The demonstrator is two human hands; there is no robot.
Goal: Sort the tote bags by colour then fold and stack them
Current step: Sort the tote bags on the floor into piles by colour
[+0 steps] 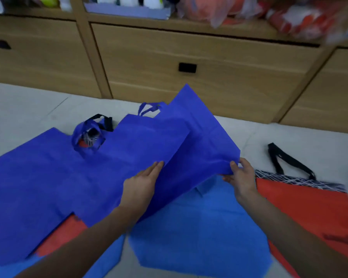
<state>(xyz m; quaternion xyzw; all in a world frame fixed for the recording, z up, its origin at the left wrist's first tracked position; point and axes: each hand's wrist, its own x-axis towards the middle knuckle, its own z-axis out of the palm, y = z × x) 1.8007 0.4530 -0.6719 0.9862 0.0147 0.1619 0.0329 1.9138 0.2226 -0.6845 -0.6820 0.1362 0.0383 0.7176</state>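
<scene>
A dark blue tote bag (201, 137) is raised off the floor at the centre, one flap tilted up. My right hand (241, 175) pinches its lower right corner. My left hand (143, 182) lies flat with straight fingers against the bag's fold. More dark blue bags (48, 173) are spread to the left, one with its handles bunched (87, 137). Lighter blue bags (199, 233) lie underneath near me. A red bag with black handles (309, 207) lies at the right, and another red bag (62, 235) peeks out at the lower left.
Pale floor tiles (28, 109) stretch under everything. A wooden cabinet with drawers (189, 57) runs along the back, its shelf holding bagged orange and white goods (289, 15).
</scene>
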